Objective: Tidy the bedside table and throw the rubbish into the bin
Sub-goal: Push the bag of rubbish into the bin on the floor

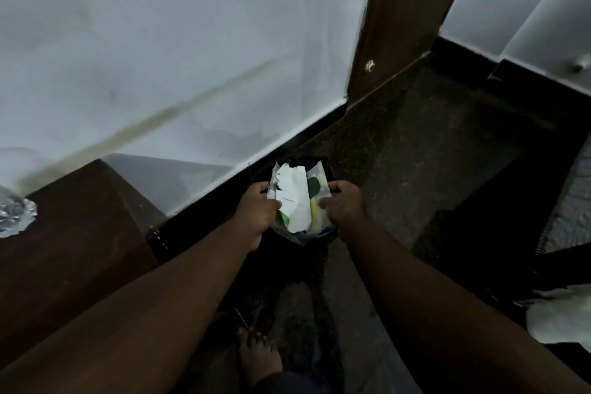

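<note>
A dark bin (321, 235) stands on the floor against the black skirting, mostly hidden by what I hold over it. My left hand (259, 211) and my right hand (343, 208) each grip one side of a bundle of rubbish (297, 201): a clear plastic wrapper with torn white paper and green and yellow scraps in it. The bundle sits right at the bin's mouth. The brown bedside table (73, 233) is at the left, with a crumpled piece of silver foil (14, 216) on its far left edge.
A white wall (176, 57) runs behind the bin. A brown wooden door (393, 25) stands at the upper right. The floor (431, 153) is dark speckled stone. My bare foot (259, 358) is below the bin. Grey bedding (572, 214) and a white cloth (563, 317) lie at the right.
</note>
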Action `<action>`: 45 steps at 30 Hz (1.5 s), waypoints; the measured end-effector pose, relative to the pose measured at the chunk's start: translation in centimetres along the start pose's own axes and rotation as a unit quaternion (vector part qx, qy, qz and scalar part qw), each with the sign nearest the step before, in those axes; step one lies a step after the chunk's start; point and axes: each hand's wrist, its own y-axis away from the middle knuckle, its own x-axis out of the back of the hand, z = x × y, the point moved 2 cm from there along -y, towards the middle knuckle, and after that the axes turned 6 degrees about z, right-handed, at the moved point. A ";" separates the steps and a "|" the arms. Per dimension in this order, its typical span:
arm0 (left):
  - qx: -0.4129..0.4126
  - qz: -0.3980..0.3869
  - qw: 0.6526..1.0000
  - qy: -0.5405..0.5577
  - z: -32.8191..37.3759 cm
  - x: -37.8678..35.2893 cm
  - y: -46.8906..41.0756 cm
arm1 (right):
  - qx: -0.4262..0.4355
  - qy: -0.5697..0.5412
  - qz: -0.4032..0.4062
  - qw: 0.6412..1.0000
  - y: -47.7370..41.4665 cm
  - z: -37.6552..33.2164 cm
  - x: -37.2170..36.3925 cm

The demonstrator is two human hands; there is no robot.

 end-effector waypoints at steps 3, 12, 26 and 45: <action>0.012 -0.017 1.000 -0.008 -0.4 -0.3 -1.4 | -0.013 0.004 0.005 1.000 -1.9 1.0 -0.9; -0.017 -0.019 0.999 -0.047 -1.6 0.1 -1.8 | -0.030 0.073 0.000 0.997 -3.7 2.6 -1.8; -0.134 -0.006 0.974 -0.181 2.3 5.0 7.3 | 0.133 0.148 0.012 0.980 7.2 -4.3 0.4; -0.300 0.144 0.893 -0.303 8.7 22.4 22.6 | 0.337 0.067 -0.083 0.935 28.8 -19.1 -3.5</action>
